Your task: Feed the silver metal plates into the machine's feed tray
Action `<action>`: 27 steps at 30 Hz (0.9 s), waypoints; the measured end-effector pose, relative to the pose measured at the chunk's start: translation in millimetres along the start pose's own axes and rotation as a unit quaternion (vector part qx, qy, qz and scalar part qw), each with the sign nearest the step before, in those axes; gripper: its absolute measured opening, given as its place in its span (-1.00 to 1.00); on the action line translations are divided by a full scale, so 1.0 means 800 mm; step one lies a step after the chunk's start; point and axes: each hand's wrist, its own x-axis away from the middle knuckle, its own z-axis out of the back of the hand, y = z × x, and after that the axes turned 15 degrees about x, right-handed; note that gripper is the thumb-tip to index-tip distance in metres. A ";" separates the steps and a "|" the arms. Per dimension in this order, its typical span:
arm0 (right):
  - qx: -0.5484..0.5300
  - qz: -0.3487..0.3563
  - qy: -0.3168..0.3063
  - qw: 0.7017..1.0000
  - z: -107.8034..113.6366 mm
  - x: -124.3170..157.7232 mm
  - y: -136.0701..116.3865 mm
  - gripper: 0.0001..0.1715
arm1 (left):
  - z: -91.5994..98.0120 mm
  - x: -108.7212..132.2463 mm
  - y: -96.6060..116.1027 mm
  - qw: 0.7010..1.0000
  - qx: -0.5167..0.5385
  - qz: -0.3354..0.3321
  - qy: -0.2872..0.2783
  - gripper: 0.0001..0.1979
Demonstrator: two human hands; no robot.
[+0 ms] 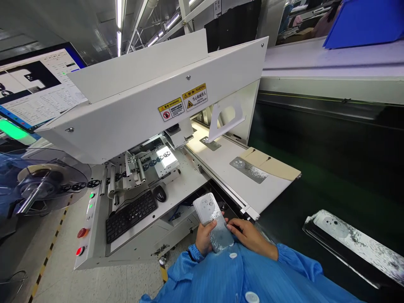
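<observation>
A silvery, patterned phone back panel (217, 236) with round camera cut-outs is held up in front of my body; its thick edge suggests several stacked together. My left hand (203, 240) grips it from the left, thumb across the face and fingertips showing behind the far edge. My right hand (251, 239) is at its right edge, fingers bent against it. Ahead, a similar panel (248, 169) lies on the machine's white conveyor (252, 194), next to a beige guide plate (271, 163). Farther in, another panel (210, 144) lies under the light.
Patterned panels (356, 235) lie in a tray on the dark belt (315, 168) at right. The white machine (151, 105) carries a reel (41, 181), keyboard (131, 214), mouse (159, 193) and red buttons (80, 251). A monitor (34, 84) stands left; a blue bin (362, 23) sits on the shelf.
</observation>
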 end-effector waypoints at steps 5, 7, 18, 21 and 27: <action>0.003 0.003 0.004 1.000 0.001 -0.001 0.001 -0.48 | -0.001 -0.001 0.001 1.000 0.002 0.005 -0.009 -0.44; 0.003 0.005 0.002 1.000 0.001 -0.002 0.002 -0.48 | 0.000 -0.001 0.001 1.000 0.005 0.011 -0.014 -0.43; -0.006 0.009 -0.005 1.000 0.001 -0.005 0.002 -0.48 | 0.003 -0.004 -0.002 1.000 0.004 0.008 -0.016 -0.43; -0.005 0.012 -0.003 1.000 0.000 -0.005 0.003 -0.49 | 0.004 -0.006 -0.005 1.000 -0.003 0.009 -0.010 -0.40; -0.007 0.012 -0.003 1.000 -0.002 -0.004 0.006 -0.48 | 0.003 -0.007 -0.002 0.999 0.023 0.044 0.014 -0.47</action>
